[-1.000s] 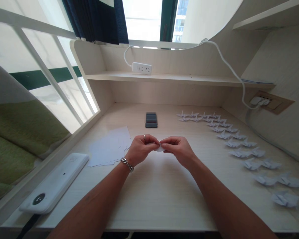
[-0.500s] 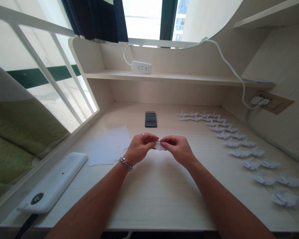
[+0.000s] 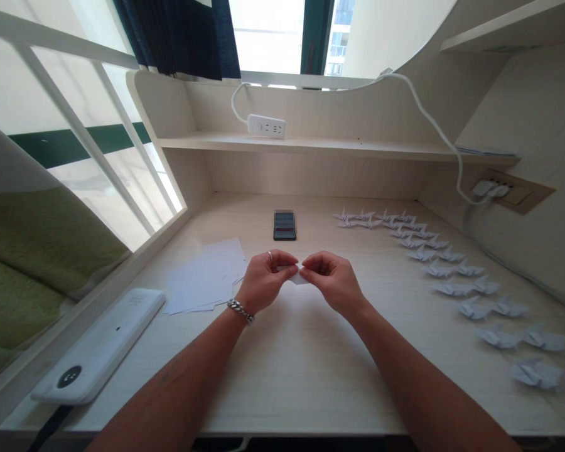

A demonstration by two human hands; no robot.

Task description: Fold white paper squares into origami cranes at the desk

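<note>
A small piece of folded white paper (image 3: 300, 278) is pinched between my two hands above the middle of the desk. My left hand (image 3: 267, 276), with a ring and a chain bracelet, grips its left side between thumb and fingers. From the right, my right hand (image 3: 333, 276) holds the other side in a pinch. Fingers cover most of the paper, so its exact fold cannot be made out. Loose white sheets (image 3: 202, 276) lie just left of my left hand. Rows of folded paper cranes (image 3: 452, 270) stand to the right.
Beyond my hands lies a small dark device (image 3: 285, 226). A white lamp base (image 3: 103, 345) takes up the desk's left front. On the back shelf (image 3: 320, 145) sits a power strip (image 3: 266, 126), and a white cable (image 3: 435, 116) runs down to the wall socket (image 3: 518, 190).
My fingertips have shifted slightly on the folded paper, with the left thumb further over it. Both hands stay in nearly the same place.
</note>
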